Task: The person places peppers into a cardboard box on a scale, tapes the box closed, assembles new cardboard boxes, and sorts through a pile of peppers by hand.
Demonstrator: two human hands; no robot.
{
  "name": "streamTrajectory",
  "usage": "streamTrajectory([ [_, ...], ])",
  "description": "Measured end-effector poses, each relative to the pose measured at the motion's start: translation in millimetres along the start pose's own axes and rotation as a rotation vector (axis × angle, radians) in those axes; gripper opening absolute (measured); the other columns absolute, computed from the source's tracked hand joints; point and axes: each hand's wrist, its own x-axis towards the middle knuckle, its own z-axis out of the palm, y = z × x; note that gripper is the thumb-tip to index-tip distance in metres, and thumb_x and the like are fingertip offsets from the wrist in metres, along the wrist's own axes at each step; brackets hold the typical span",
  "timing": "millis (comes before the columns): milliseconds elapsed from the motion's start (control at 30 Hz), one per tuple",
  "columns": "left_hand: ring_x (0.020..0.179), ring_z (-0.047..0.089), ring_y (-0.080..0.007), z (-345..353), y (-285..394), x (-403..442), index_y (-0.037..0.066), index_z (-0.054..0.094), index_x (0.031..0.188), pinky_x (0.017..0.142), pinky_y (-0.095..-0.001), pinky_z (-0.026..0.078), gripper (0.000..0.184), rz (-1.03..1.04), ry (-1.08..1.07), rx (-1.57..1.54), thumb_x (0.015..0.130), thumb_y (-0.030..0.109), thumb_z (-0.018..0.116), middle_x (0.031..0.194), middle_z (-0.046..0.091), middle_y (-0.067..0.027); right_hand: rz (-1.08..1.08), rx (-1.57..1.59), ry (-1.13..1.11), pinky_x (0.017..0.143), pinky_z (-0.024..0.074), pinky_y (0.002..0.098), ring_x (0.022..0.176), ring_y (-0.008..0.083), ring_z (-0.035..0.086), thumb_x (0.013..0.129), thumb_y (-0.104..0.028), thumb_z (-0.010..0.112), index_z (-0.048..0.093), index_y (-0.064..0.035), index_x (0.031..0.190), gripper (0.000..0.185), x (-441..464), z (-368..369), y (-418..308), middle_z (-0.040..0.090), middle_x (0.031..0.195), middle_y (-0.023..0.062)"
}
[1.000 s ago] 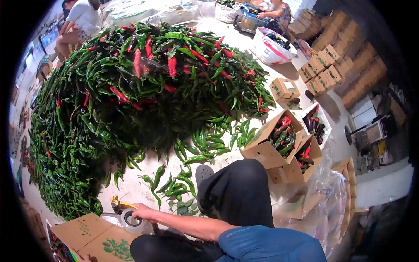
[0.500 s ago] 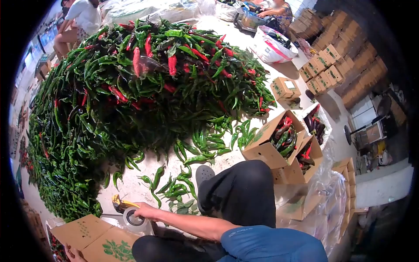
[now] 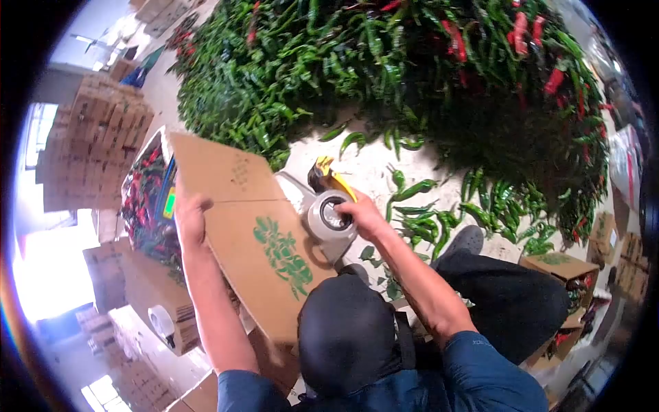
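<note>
My right hand [image 3: 362, 214] is closed on a yellow-handled tape dispenser [image 3: 333, 206] with a large roll of clear tape, just right of the cardboard box. My left hand [image 3: 192, 214] rests at the left edge of the box [image 3: 237, 220], by its flap; its fingers are partly hidden, some behind the cardboard. Green leaf prints mark the box, which lies tilted against my legs. Beyond it spreads a big heap of green and red peppers [image 3: 329, 62].
Loose green peppers [image 3: 419, 223] lie on the floor. A bag of red and dark peppers [image 3: 145, 206] stands left, near stacked cartons [image 3: 96, 144]. Another tape roll [image 3: 160, 321] sits at lower left. Open pepper boxes [image 3: 559, 266] are at the right, beyond my knee.
The view has swung left and down, bringing the box and both forearms into the middle. My left hand now shows at the box edge; my right hand still holds the dispenser.
</note>
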Motion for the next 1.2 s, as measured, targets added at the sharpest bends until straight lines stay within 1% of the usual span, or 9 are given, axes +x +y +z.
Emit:
streamTrajectory([
  [333,0.099,0.053,-0.0056,8,15,-4,0.005,0.041,0.153,0.073,-0.0156,0.037,0.082,-0.006,0.009,-0.092,0.072,0.005,0.051,0.124,0.059,-0.001,-0.025,-0.381,-0.154,0.084,0.0529,0.0274,0.094,0.0137,0.066,0.076,0.009,0.058,0.056,-0.004,0.142,0.067,73,80,-25,0.07,0.111,0.0085],
  [433,0.105,0.052,-0.0089,10,19,-6,0.004,0.04,0.153,0.079,-0.0165,0.038,0.085,0.046,0.048,-0.092,0.068,0.007,0.05,0.129,0.056,-0.0027,-0.026,-0.451,-0.183,0.085,0.0523,0.0271,0.096,0.0145,0.066,0.075,0.009,0.057,0.056,-0.0052,0.143,0.069,91,95,-25,0.07,0.112,0.009],
  [467,0.115,0.05,-0.0138,13,25,-9,0.003,0.038,0.154,0.091,-0.0187,0.038,0.092,0.016,0.084,-0.096,0.063,0.007,0.049,0.138,0.052,-0.0052,-0.031,-0.477,-0.185,0.086,0.0521,0.0272,0.096,0.0146,0.066,0.075,0.009,0.057,0.056,-0.0052,0.142,0.069,98,97,-24,0.07,0.112,0.0089],
  [567,0.126,0.046,-0.0173,2,15,-2,0.002,0.037,0.155,0.101,-0.0208,0.034,0.097,0.041,0.032,-0.092,0.059,0.007,0.049,0.144,0.048,-0.0064,-0.053,-0.531,-0.198,0.085,0.0513,0.0274,0.095,0.0142,0.065,0.075,0.008,0.057,0.058,-0.0049,0.14,0.067,111,102,-23,0.07,0.11,0.0078],
  [667,0.143,0.04,-0.026,-5,18,-4,-0.001,0.023,0.159,0.114,-0.0316,0.033,0.098,0.02,0.006,-0.142,0.063,-0.003,0.045,0.157,0.038,-0.0147,-0.083,-0.593,-0.215,0.082,0.0506,0.0265,0.092,0.0136,0.064,0.074,0.007,0.057,0.059,-0.0047,0.139,0.066,117,109,-28,0.07,0.106,0.0067],
  [867,0.139,0.044,-0.0261,-4,15,-7,0.0,0.024,0.159,0.113,-0.0314,0.035,0.098,-0.015,0.039,-0.183,0.062,-0.002,0.045,0.155,0.041,-0.0144,-0.131,-0.839,-0.307,0.075,0.0496,0.0249,0.085,0.0119,0.062,0.07,0.005,0.056,0.057,-0.0081,0.141,0.072,130,132,-37,0.071,0.101,0.0049],
  [967,0.138,0.045,-0.0263,4,25,-13,0.001,0.025,0.159,0.112,-0.0317,0.036,0.099,-0.048,-0.017,-0.541,0.062,-0.002,0.044,0.154,0.042,-0.0142,-0.142,-0.915,-0.492,0.074,0.0498,0.0249,0.084,0.0115,0.061,0.069,0.004,0.057,0.057,-0.0094,0.142,0.074,143,135,-45,0.071,0.102,0.0043],
  [1100,0.136,0.047,-0.0261,-7,11,-9,0.002,0.027,0.158,0.111,-0.0332,0.038,0.098,-0.039,0.026,-0.409,0.062,-0.003,0.043,0.153,0.043,-0.0142,0.119,-1.026,-0.583,0.064,0.0498,0.0266,0.073,0.0113,0.06,0.064,0.003,0.062,0.062,-0.0114,0.136,0.073,165,142,-62,0.068,0.087,0.003],
  [1200,0.133,0.05,-0.0255,-9,9,-8,0.003,0.029,0.158,0.109,-0.0331,0.04,0.093,-0.04,0.037,-0.394,0.066,-0.004,0.044,0.152,0.044,-0.014,0.089,-1.043,-0.646,0.055,0.0465,0.0278,0.065,0.0114,0.057,0.063,0.002,0.064,0.065,-0.0076,0.124,0.062,176,148,-57,0.064,0.078,0.002],
])
